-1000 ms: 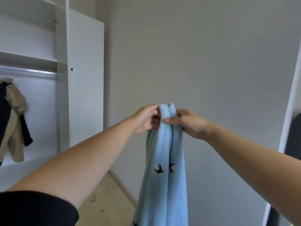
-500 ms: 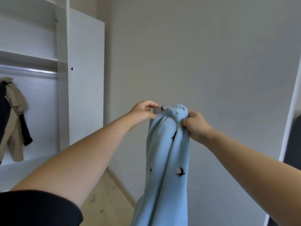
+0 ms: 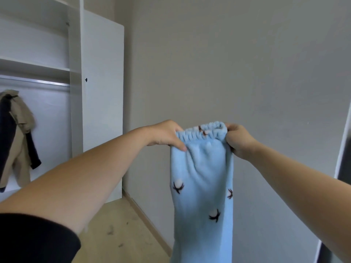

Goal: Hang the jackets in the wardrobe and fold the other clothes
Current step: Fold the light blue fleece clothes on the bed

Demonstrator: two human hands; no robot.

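Head view: both hands hold up light-blue fleece trousers (image 3: 202, 179) with dark sprig prints by the elastic waistband. Left hand (image 3: 164, 135) pinches its left end, right hand (image 3: 239, 139) clutches the right. White open wardrobe (image 3: 76, 73) stands left, with a beige jacket (image 3: 20, 133) inside.

The trousers (image 3: 202, 179) hang between my hands before the wall (image 3: 228, 63); the wardrobe (image 3: 57, 92) stands left, jackets (image 3: 18, 133) inside.
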